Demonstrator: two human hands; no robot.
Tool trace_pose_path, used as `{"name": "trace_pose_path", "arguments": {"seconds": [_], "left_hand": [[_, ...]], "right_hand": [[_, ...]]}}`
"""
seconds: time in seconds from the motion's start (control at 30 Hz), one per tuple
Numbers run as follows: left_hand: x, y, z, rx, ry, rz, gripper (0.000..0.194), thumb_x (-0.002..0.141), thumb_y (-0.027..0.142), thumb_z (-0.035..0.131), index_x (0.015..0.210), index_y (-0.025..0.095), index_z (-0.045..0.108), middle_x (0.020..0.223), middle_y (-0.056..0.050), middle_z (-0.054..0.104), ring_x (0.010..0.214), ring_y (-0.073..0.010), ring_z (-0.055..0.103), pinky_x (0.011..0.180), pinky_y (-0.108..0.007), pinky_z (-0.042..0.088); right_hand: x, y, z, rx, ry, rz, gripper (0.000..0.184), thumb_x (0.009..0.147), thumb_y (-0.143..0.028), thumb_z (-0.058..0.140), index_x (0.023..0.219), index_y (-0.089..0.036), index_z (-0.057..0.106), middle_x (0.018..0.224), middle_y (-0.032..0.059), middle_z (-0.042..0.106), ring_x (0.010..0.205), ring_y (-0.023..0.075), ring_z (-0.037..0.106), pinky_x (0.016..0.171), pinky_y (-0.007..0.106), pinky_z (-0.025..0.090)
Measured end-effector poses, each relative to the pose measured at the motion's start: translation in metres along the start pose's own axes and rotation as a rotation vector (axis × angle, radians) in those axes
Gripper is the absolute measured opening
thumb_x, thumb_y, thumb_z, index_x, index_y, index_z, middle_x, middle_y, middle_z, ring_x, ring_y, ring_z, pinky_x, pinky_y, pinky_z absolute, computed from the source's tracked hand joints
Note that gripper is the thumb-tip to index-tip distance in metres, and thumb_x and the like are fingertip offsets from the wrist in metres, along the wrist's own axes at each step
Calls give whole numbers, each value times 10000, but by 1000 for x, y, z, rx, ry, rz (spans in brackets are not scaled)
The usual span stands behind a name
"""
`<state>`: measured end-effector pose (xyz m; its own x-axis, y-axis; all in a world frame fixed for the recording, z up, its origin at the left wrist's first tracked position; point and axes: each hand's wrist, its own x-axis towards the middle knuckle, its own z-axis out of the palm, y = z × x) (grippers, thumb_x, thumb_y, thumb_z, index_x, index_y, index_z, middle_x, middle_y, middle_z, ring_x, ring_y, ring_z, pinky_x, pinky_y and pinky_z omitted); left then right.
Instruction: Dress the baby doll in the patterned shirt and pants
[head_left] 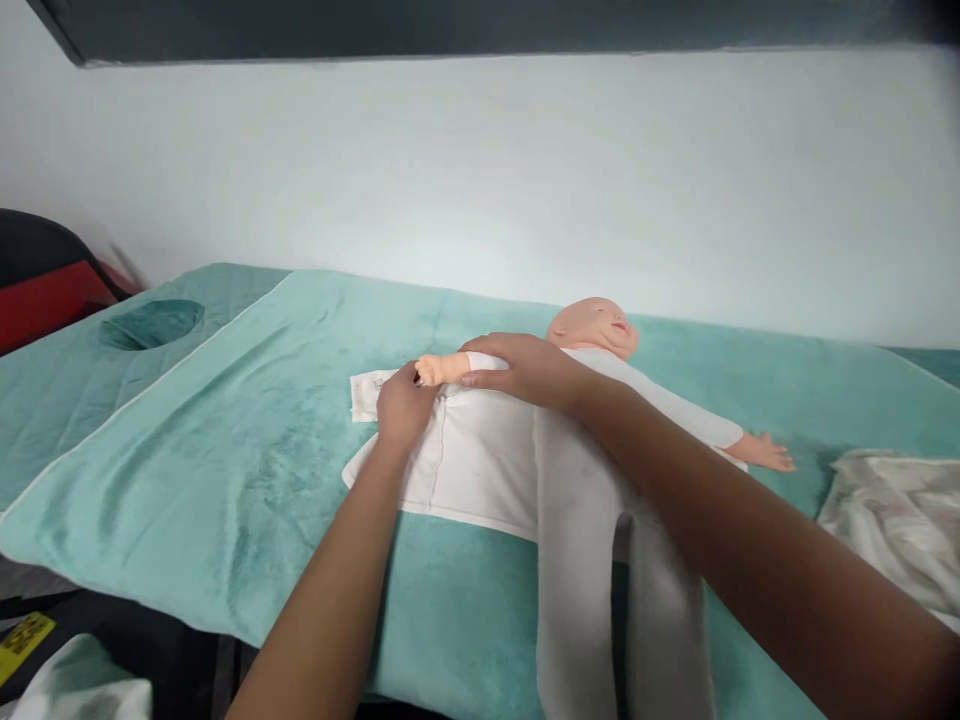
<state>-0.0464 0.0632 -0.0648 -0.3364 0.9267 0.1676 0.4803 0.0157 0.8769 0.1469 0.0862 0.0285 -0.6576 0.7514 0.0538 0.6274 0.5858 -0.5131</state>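
Observation:
A baby doll point(596, 325) in a white suit lies on its back, its head toward the wall. One doll arm point(450, 368) stretches to the left, its white sleeve ending at the wrist; the other arm reaches out to the right. Around that left-pointing forearm my right hand point(532, 370) is closed, thumb below and fingers above. A white cloth garment point(480, 460) spreads out flat beside and beneath the doll. Just by the doll's small fist, my left hand point(406, 405) pinches the garment near its sleeve; its fingertips are partly hidden.
A teal plush cover point(225, 450) lies over the padded bed, which has a round hole point(154, 325) at the far left. Crumpled white cloth point(904, 520) rests at the right. A white wall point(450, 180) runs behind, with a red and black object point(52, 290) at the left.

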Motion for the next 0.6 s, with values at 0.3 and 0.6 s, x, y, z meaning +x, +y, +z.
{"name": "trace_pose_path", "arguments": {"seconds": [0.3,0.6], "left_hand": [[-3,2,-10,-689,89,-138,243,651,206,667,889,206,615,800,9,642,687,-150,603,631,-270,465],[-26,14,0,-31,113,232,183,765,225,600,945,218,636,918,-6,682,884,-181,615,813,-295,458]], "right_hand": [[14,-10,8,-339,-156,174,460,887,-648,414,1134,-336,644,1071,26,677,912,232,613,728,306,396],[27,-14,35,-440,-17,171,313,903,-439,513,1024,-184,650,996,118,689,927,271,627,798,377,425]]}}
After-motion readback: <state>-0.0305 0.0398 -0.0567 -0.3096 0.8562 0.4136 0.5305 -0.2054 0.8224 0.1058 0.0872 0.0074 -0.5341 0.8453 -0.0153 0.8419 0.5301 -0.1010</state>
